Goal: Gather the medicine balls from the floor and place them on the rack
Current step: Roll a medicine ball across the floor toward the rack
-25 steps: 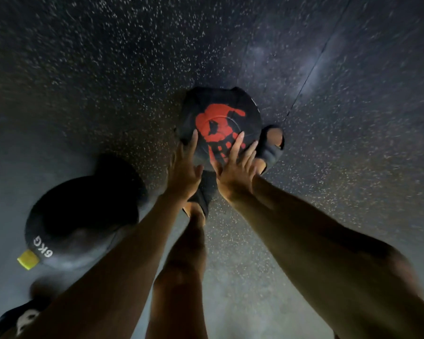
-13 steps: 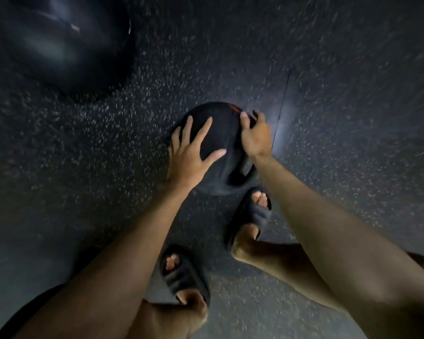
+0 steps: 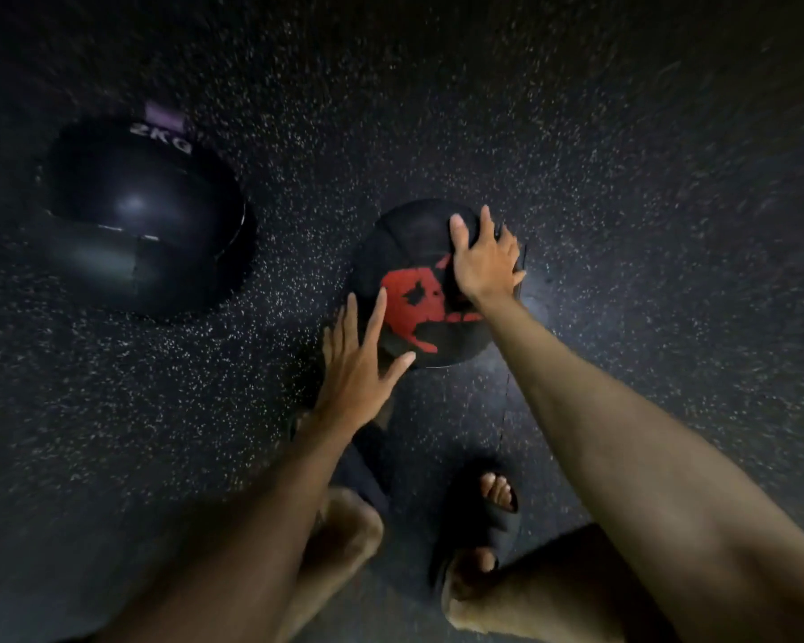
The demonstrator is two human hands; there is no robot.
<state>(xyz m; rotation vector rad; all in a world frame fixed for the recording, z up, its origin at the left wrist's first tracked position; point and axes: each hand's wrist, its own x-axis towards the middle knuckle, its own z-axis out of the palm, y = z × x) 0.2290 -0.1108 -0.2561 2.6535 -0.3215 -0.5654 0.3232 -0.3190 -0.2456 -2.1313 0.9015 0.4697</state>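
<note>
A black medicine ball with a red handprint mark [image 3: 418, 308] sits on the dark speckled floor in the middle of the view. My right hand [image 3: 481, 259] lies flat against its upper right side, fingers spread over the curve. My left hand [image 3: 358, 364] is at the ball's lower left edge with straight, spread fingers, and its fingertips touch the ball. A second, larger black medicine ball [image 3: 145, 215], marked 2KG with a purple tag, rests on the floor to the left, apart from both hands. No rack is in view.
My two feet in black slides [image 3: 488, 517] stand just behind the red-marked ball. The speckled rubber floor [image 3: 623, 178] stretches all around, with a thin seam running past the ball's right side. The lighting is dim.
The view has swung so the 2KG ball shows fully at the left. The red-marked ball has turned, showing its red print. My right hand stays on its far side, and my left hand has slid lower.
</note>
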